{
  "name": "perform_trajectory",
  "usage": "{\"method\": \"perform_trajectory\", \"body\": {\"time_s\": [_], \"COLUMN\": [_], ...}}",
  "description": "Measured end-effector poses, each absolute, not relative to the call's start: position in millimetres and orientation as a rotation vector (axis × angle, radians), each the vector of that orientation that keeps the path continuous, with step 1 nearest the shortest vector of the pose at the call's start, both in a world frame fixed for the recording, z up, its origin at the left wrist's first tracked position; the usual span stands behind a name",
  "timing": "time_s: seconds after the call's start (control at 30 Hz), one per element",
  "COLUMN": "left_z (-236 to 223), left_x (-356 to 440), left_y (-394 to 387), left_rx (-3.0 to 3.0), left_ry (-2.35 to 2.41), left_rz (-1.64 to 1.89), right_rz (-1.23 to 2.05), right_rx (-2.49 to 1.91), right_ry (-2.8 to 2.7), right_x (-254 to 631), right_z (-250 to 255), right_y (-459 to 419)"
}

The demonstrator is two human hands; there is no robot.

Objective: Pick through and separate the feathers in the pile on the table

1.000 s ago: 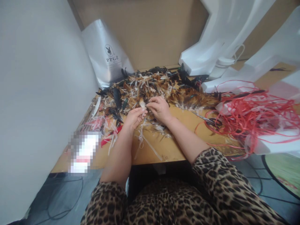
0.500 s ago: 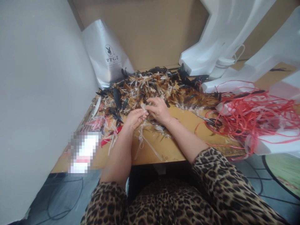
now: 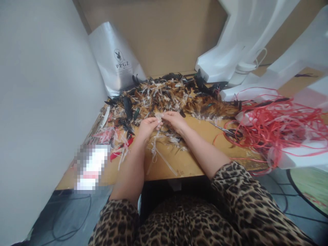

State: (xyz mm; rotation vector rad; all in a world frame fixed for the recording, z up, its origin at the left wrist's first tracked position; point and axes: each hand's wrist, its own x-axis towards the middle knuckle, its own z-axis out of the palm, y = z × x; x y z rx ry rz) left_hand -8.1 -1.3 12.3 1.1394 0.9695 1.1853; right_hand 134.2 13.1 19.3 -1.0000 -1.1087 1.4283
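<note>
My left hand (image 3: 148, 128) is closed in a pinch on a small pale feather (image 3: 159, 117), just in front of the feather pile. The fingers of my right hand (image 3: 173, 121) are also pinched on it from the other side, and the two hands almost touch. Behind them spreads a heap of brown, black and white feathers (image 3: 164, 92). Below the hands, a thin whitish tie strip (image 3: 166, 162) trails over the table toward its front edge. Loose light feathers (image 3: 175, 139) lie beneath my right wrist.
Scissors (image 3: 222, 128) lie right of the hands, beside a tangle of red plastic ribbon (image 3: 284, 126). A silver bag (image 3: 115, 61) leans at the back left. White foam pieces (image 3: 212, 66) and a lidded white container (image 3: 241, 71) stand at the back right of the wooden table (image 3: 200, 136).
My right hand's fingers, raised and spread a moment ago, have lowered and come together on the feather. My left hand has stayed nearly in place.
</note>
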Motion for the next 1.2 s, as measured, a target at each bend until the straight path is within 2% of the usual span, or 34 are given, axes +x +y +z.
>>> {"method": "perform_trajectory", "body": {"time_s": [0.1,0.4,0.83,1.0,1.2], "left_z": [11,15,15,15,12], "left_x": [-8,-8,-9,-9,-6], "left_y": [-2,-3,-1,3,2], "left_rx": [1.125,0.926,0.929,0.872,0.894], "left_ry": [0.954,0.95,0.993,1.021,0.927], "left_rz": [1.164,1.128,1.244,1.383,1.384], "right_rz": [1.49,1.188,1.194,1.323,1.573], "right_rx": [-0.919,-1.016,-1.028,-1.104,-0.959], "right_ry": [-1.02,-1.211,-1.211,-1.26,-1.288], "right_x": [133,133,129,129,125], "right_z": [17,28,21,24,15], "right_y": [15,6,9,5,7]}}
